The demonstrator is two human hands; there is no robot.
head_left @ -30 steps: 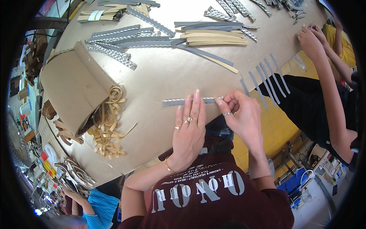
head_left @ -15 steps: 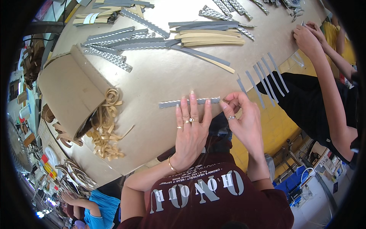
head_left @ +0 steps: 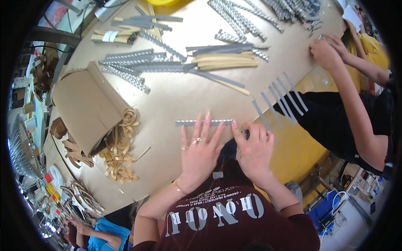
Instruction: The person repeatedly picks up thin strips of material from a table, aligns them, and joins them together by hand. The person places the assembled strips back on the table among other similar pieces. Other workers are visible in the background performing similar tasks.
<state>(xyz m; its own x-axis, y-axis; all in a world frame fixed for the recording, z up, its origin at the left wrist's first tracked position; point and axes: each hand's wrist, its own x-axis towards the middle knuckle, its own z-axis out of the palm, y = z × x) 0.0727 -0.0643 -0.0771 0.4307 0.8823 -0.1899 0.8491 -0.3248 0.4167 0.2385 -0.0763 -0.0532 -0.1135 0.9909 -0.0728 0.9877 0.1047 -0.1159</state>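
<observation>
The left hand (head_left: 199, 155) is held palm-down with fingers spread; the right hand (head_left: 254, 154) is positioned beside it, fingers partly curled.

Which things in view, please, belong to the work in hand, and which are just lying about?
In hand:
grey strip with braided edging
left hand, laid over it
right hand, at its right end

Lying about, seemingly:
other braided-edge strips (perhaps related)
tan strips
curled tan strips
brown container

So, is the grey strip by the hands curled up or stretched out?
Stretched out: the grey strip lies straight on the table, partly under the left hand.
</observation>
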